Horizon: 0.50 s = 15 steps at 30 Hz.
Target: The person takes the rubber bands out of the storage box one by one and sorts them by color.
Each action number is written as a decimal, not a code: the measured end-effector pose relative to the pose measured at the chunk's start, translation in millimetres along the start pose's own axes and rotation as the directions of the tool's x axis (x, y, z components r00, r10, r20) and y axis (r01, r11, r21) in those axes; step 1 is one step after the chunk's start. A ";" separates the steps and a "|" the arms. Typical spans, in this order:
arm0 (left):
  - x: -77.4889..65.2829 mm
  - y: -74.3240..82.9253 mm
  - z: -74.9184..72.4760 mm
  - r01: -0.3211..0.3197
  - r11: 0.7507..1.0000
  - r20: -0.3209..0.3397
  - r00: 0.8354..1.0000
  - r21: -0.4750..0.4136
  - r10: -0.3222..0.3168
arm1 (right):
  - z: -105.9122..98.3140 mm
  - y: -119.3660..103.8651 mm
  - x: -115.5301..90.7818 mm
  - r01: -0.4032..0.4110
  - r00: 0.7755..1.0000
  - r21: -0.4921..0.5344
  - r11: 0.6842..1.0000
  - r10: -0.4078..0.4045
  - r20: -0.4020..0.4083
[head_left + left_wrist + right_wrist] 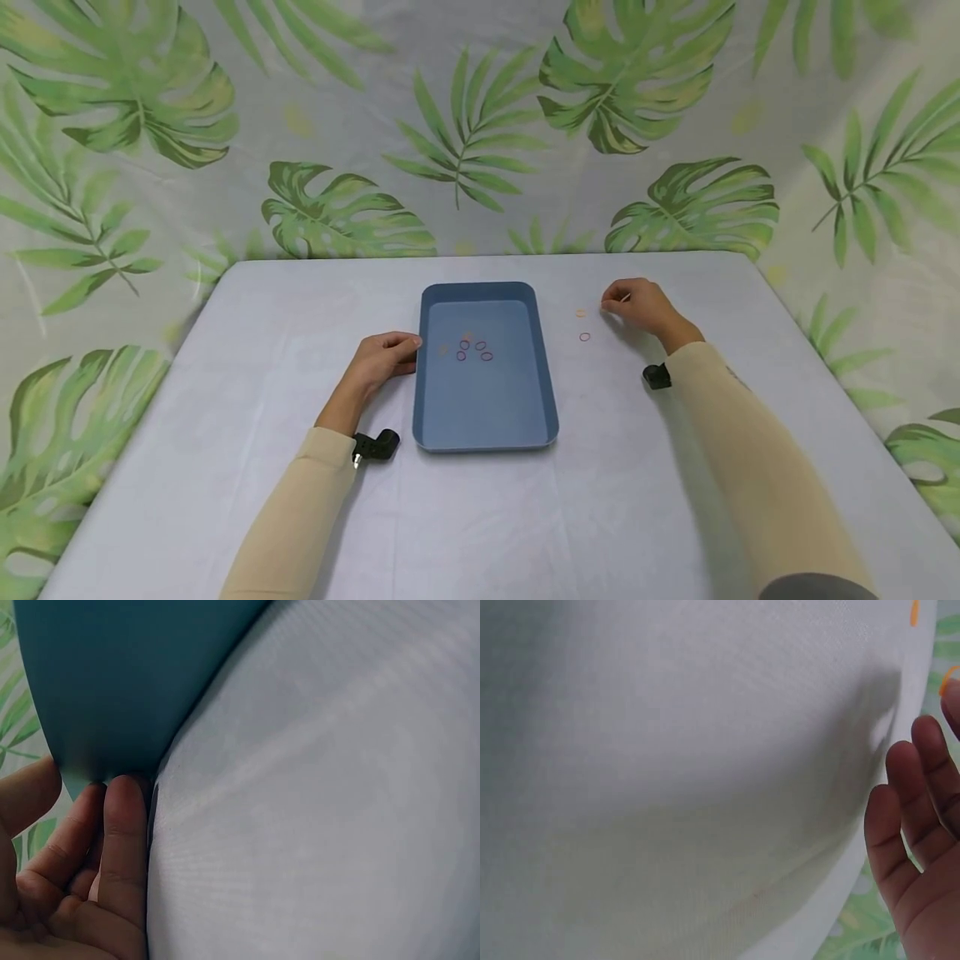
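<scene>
On the table, a blue-grey tray [487,408] holds several small red rubber bands [481,346] and a couple of faint orange ones [443,350]. My left hand [384,358] touches the tray's left wall; in the left wrist view its fairly straight fingers [124,832] rest against the outside and the thumb is by the rim. Right of the tray, my right hand [641,307] pinches an orange rubber band [949,677], seen by a fingertip in the right wrist view. Nearby on the cloth lie another orange rubber band [581,313] and a red one [585,337].
A white cloth [480,525] covers the table. Behind and beside it hangs a leaf-patterned curtain [495,225]. Each wrist carries a small black camera, the left one [378,446] low beside the tray and the right one [657,377] above the cloth.
</scene>
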<state>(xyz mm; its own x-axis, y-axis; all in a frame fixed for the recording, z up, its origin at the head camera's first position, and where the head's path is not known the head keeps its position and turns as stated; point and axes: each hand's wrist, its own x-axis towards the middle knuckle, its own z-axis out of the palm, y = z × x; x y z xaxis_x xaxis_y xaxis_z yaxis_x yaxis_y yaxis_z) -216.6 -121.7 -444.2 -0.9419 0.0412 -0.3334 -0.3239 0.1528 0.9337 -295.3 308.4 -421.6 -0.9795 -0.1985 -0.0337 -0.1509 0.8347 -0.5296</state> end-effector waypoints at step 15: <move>-0.3 -1.5 -0.7 -0.012 1.000 0.001 1.000 -0.015 0.012 | 8.5 0.2 6.1 -0.031 0.999 -0.040 0.999 0.031 0.013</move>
<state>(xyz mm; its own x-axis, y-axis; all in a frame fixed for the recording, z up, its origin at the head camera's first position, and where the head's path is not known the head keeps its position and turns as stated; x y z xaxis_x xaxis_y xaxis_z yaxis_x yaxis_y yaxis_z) -215.9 -122.6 -445.4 -0.9457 0.0437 -0.3219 -0.3135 0.1377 0.9396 -300.2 303.0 -429.1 -0.9819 -0.1793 -0.0616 -0.1261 0.8602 -0.4941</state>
